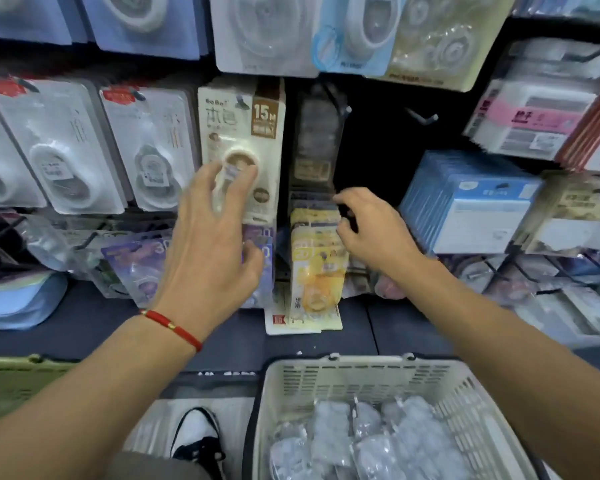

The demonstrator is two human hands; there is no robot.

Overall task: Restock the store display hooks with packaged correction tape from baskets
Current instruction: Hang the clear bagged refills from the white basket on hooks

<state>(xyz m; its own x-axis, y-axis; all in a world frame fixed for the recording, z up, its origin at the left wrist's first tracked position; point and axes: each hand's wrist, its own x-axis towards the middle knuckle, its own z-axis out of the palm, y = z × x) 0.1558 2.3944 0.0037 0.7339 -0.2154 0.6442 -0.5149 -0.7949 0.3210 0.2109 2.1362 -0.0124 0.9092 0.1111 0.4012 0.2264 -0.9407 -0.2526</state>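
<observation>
The stock to hang, clear-wrapped packaged correction tape point(357, 441), lies heaped in the cream slotted plastic basket point(461, 389) below the display, within easy reach of both arms. The left hand point(212, 237) reaches up with fingers spread and holding nothing, over a beige carded tape pack point(243, 147), likely steadying that row. The right hand point(371, 230), well apart from it, curls its fingers at a dark hanging stack point(314, 140); whether it pinches a pack I cannot tell.

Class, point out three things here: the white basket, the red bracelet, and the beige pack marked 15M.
white basket point(357, 375), head view, on its slotted back wall.
red bracelet point(172, 328), head view, on the cord at the left wrist.
beige pack point(264, 121), head view, on its brown 15M label.
</observation>
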